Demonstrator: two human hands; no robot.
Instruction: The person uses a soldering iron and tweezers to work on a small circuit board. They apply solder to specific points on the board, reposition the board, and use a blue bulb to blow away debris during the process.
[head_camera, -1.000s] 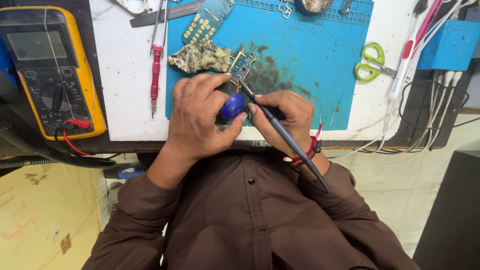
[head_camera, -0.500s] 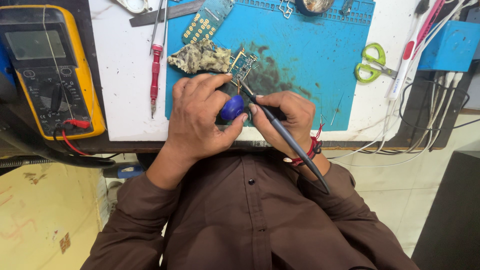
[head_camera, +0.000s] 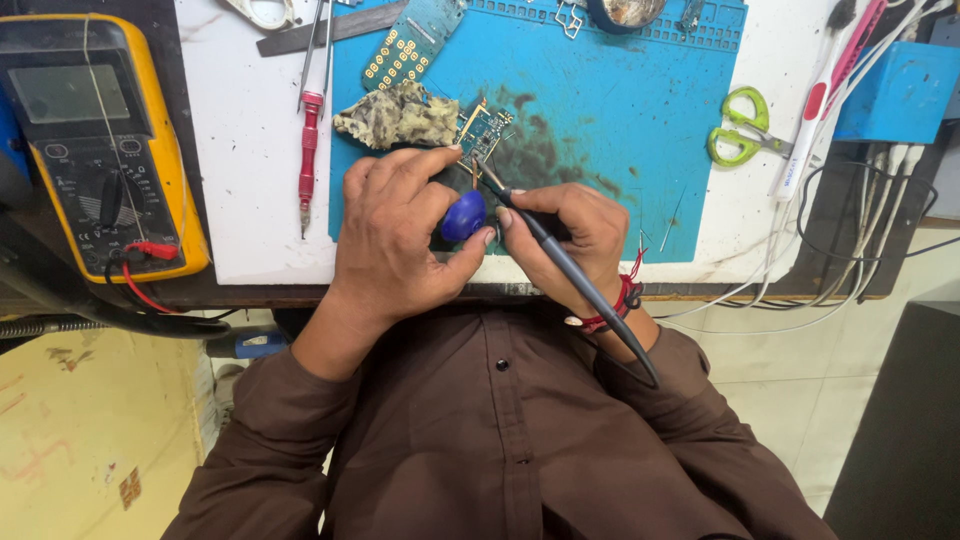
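My left hand (head_camera: 395, 235) grips a small dark blue rounded object (head_camera: 464, 216) between thumb and fingers, its index finger reaching toward a small green circuit board (head_camera: 484, 128) on the blue work mat (head_camera: 620, 110). My right hand (head_camera: 572, 235) holds a dark pen-like soldering iron (head_camera: 565, 265), its tip resting at the near edge of the circuit board. The iron's handle runs back over my right wrist, which wears a red cord bracelet (head_camera: 622, 300).
A crumpled stained cloth (head_camera: 398, 115) lies beside the board. A yellow multimeter (head_camera: 95, 140) with red lead sits far left. A red-handled screwdriver (head_camera: 308, 160), a keypad board (head_camera: 410, 42), green scissors (head_camera: 738, 138), a blue box (head_camera: 900, 90) and white cables (head_camera: 860, 220) surround the mat.
Both hands hold almost the same pose; the iron's tip stays at the circuit board, with only slight shifts.
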